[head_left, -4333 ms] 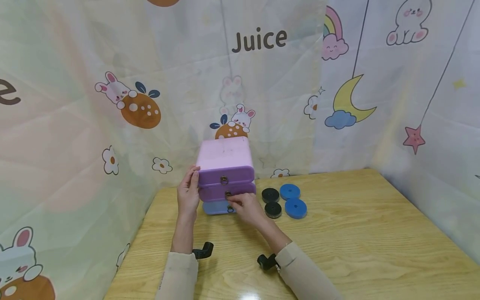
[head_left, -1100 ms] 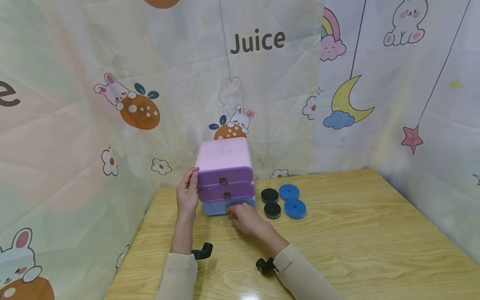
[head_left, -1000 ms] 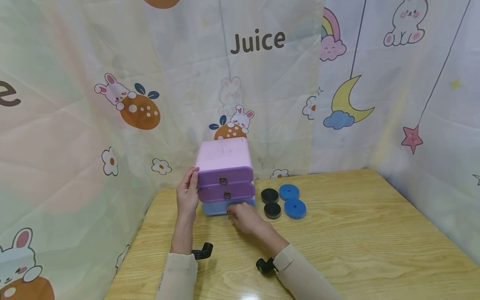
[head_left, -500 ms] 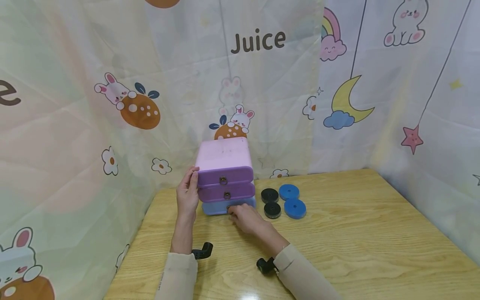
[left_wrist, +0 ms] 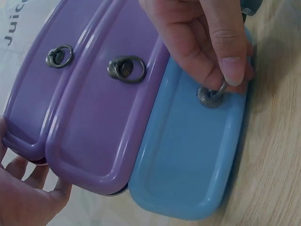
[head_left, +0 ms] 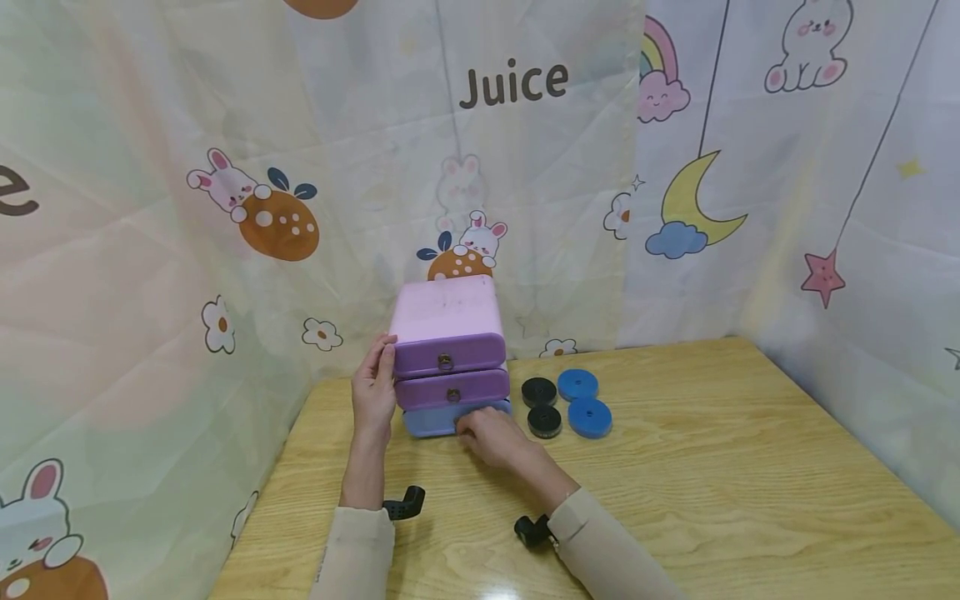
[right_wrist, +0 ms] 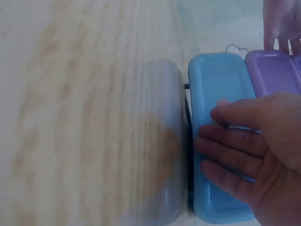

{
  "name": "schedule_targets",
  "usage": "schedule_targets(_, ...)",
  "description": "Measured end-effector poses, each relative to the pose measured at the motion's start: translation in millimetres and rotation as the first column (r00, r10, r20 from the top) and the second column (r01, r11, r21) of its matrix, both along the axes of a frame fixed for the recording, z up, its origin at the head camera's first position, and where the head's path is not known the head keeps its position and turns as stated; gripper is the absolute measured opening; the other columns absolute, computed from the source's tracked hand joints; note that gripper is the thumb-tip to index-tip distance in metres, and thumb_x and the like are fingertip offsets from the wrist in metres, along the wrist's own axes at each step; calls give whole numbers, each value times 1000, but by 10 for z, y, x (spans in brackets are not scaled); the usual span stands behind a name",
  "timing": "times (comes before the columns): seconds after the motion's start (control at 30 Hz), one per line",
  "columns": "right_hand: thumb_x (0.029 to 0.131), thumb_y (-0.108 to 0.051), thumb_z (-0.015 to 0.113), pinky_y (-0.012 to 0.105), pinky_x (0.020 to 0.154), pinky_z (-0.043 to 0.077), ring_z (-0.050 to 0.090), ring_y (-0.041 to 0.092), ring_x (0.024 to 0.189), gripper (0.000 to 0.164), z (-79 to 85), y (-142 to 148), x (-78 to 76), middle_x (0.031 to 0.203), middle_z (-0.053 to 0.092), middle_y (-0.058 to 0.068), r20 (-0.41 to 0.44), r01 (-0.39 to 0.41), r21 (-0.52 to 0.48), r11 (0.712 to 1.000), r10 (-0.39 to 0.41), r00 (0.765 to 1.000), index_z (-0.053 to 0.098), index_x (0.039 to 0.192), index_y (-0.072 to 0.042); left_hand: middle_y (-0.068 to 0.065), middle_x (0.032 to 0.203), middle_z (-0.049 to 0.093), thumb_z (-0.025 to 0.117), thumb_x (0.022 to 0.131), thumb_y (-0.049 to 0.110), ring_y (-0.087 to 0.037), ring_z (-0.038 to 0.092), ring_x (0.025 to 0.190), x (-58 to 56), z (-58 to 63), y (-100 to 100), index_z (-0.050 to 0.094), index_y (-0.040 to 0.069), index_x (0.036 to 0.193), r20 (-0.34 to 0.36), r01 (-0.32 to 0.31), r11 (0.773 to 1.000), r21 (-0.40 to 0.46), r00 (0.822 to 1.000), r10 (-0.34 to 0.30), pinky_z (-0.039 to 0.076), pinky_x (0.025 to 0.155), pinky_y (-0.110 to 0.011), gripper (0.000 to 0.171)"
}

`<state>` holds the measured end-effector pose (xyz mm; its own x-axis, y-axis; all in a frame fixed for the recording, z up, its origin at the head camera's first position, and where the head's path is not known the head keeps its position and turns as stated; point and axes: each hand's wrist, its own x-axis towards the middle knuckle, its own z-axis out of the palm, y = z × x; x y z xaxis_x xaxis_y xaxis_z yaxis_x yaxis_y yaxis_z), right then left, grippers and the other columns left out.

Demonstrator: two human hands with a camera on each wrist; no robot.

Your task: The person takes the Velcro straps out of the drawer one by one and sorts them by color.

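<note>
A small plastic drawer cabinet [head_left: 448,307] has a pink top, two purple drawers and a light blue bottom drawer [left_wrist: 183,155]. My left hand [head_left: 374,392] holds its left side near the top, thumb along the front edge and fingers at the side. With thumb and forefinger, my right hand [head_left: 491,435] pinches the metal ring pull [left_wrist: 210,97] of the blue drawer; the other fingers lie in front of the drawer face in the right wrist view. The upper purple drawer [head_left: 420,358] and the middle purple drawer [head_left: 420,392] have free ring pulls.
Right of the cabinet lie two flat black rolls [head_left: 544,422] and two flat blue rolls [head_left: 589,417] on the wooden table [head_left: 712,467]. A printed curtain [head_left: 360,275] hangs close behind the cabinet. Black wrist mounts [head_left: 532,531] jut from both sleeves.
My right hand has moved from the middle drawer's ring down to the blue drawer's ring. Over the last half second the lower two drawers have shifted slightly toward me. My left hand stays put.
</note>
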<state>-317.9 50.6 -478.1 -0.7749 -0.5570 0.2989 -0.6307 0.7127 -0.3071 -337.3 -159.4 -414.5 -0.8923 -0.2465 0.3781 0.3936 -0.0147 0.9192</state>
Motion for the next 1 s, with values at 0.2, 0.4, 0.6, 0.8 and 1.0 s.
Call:
schedule_targets(0.2,97,-19,73,22,55,37,43,6,59,32,25,-6,16,62,47,-10,25,-24,-4,1000,24,999,59,68,-20,7,164,44,58,105,42,-11,35,154,3,-7,-10,68,20,137,0,-4,1000,-2,1000,4,38,125,-40,40)
schedule_targets(0.4,110,-46,49,24,49,32,37,7,49,56,-9,-23,18,54,40,-10,137,85,-118,989,-68,988,53,61,-20,7,164,44,58,106,43,-12,36,154,8,-28,-20,68,22,137,4,0,1000,-4,1000,0,38,124,-41,39)
schedule_targets(0.6,111,-55,37,25,54,53,67,13,59,69,-89,-20,-30,75,76,2,318,194,-336,922,-83,944,78,81,-9,8,165,42,58,104,46,-11,34,155,6,-32,-22,68,24,137,15,-2,1000,-8,1000,2,38,124,-42,40)
schedule_targets(0.8,109,-59,38,33,55,60,75,26,62,74,-87,-6,-44,77,78,9,436,255,-443,859,-42,899,79,83,-4,7,163,45,58,104,44,-10,36,154,10,-2,-4,69,21,136,3,0,1000,3,1000,0,39,123,-39,40)
schedule_targets(1.0,107,-64,37,33,57,57,73,25,54,75,-56,-17,-26,71,77,5,463,322,-421,848,-104,880,77,76,-9,0,163,46,59,105,43,-11,38,153,1,14,5,69,21,135,8,-5,1000,5,1000,5,37,125,-37,39)
